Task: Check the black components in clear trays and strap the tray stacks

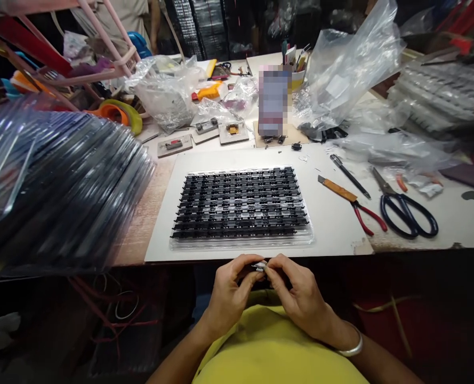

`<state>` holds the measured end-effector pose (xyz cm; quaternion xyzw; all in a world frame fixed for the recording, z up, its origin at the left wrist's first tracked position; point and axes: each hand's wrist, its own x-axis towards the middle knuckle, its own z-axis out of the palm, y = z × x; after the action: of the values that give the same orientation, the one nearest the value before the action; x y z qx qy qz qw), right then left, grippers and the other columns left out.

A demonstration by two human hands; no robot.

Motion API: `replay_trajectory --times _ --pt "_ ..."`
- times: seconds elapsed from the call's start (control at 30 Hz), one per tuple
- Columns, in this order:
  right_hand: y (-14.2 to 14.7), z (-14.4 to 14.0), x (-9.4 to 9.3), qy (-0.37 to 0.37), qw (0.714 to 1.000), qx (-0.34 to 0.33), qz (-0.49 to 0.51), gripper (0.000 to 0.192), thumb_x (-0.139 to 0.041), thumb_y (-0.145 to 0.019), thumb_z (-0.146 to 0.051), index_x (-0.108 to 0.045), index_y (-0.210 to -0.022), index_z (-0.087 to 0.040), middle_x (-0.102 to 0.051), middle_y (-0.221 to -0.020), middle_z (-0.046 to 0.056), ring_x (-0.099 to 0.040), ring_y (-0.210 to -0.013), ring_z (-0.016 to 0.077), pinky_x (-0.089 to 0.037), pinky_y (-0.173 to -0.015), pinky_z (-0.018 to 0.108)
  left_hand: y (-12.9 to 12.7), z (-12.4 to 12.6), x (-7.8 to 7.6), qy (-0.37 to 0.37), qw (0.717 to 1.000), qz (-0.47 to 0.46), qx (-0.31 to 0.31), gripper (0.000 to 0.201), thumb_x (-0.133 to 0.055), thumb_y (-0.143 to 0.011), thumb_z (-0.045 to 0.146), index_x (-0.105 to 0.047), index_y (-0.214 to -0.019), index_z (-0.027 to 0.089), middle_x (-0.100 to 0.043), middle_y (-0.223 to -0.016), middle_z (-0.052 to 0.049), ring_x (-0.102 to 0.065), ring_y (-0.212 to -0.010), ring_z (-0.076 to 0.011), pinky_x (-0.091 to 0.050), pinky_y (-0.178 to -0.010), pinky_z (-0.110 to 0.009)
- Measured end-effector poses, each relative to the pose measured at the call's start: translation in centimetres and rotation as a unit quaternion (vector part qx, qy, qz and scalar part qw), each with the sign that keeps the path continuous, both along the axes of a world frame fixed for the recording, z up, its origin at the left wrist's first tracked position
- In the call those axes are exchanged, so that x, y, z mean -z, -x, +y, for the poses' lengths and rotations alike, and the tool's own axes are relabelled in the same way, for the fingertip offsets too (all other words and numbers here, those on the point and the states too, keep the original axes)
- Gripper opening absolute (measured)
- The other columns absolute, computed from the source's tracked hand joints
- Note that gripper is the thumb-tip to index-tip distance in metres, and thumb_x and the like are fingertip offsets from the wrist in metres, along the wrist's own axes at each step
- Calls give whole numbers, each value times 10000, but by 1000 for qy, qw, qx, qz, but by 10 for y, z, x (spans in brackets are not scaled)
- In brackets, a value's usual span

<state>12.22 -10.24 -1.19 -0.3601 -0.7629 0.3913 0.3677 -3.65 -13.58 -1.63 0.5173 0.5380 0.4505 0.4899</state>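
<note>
Just off the table's front edge, my left hand and my right hand meet in front of my body. Both pinch a small black part with a row of silvery pins between thumbs and fingers. Fingertips cover much of that part. Beyond them, on a white board, lies a clear plastic tray. Rows of black pieces with metal pins fill it, looking similar to the part in my fingers.
Stacked plastic trays rise at the left. Scissors, red-handled pliers, a box cutter and a pen lie at the right. Behind are small grey blocks, an upright pixelated phone-like object and plastic bags.
</note>
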Motion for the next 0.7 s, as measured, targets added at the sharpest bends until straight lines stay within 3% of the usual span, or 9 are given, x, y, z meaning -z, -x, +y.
replay_trajectory --times 0.17,0.23,0.33,0.4,0.5,0.7 --pt "-9 -5 -1 96 995 10 -1 110 -453 -907 -212 -497 -810 -190 -503 -668 -21 -478 -564 92 -387 -526 215 -8 -5 3 -25 998 55 2 141 -527 -877 181 -624 -972 217 -634 -852 -4 -615 -732 -118 -514 -684 -226" --pt "-17 0 -4 130 991 -1 2 110 -458 -912 -220 -505 -816 -194 -515 -661 -27 -491 -567 89 -397 -535 208 -10 -5 2 -43 996 74 13 236 -542 -871 174 -593 -1087 253 -644 -919 -4 -611 -786 -119 -508 -726 -232" --pt "-38 19 -6 44 998 40 4 81 -468 -908 -169 -522 -856 -200 -529 -709 -19 -515 -629 92 -420 -609 214 -10 -2 0 -58 995 69 32 536 -571 -860 180 -395 -1340 339 -606 -1139 -21 -595 -903 -133 -504 -794 -264" --pt "-55 37 -5 -67 993 99 -17 85 -482 -895 -132 -532 -886 -200 -535 -783 5 -526 -720 112 -425 -678 238 -6 0 -1 -72 993 85 27 513 -556 -870 181 -410 -1334 345 -581 -1175 -27 -585 -920 -135 -498 -799 -268" --pt "-74 62 -1 -125 983 113 -79 88 -472 -900 -138 -539 -898 -195 -517 -851 34 -517 -781 135 -422 -705 261 7 1 -3 -90 988 128 -11 312 -528 -883 168 -585 -1164 291 -611 -1067 -26 -592 -903 -139 -486 -805 -268" --pt "-82 84 -4 -52 988 13 -147 112 -427 -931 -205 -516 -865 -193 -484 -848 27 -495 -739 128 -410 -675 262 41 -4 -10 -115 962 176 -174 165 -586 -842 178 -688 -955 241 -671 -946 -6 -620 -845 -149 -494 -774 -258"
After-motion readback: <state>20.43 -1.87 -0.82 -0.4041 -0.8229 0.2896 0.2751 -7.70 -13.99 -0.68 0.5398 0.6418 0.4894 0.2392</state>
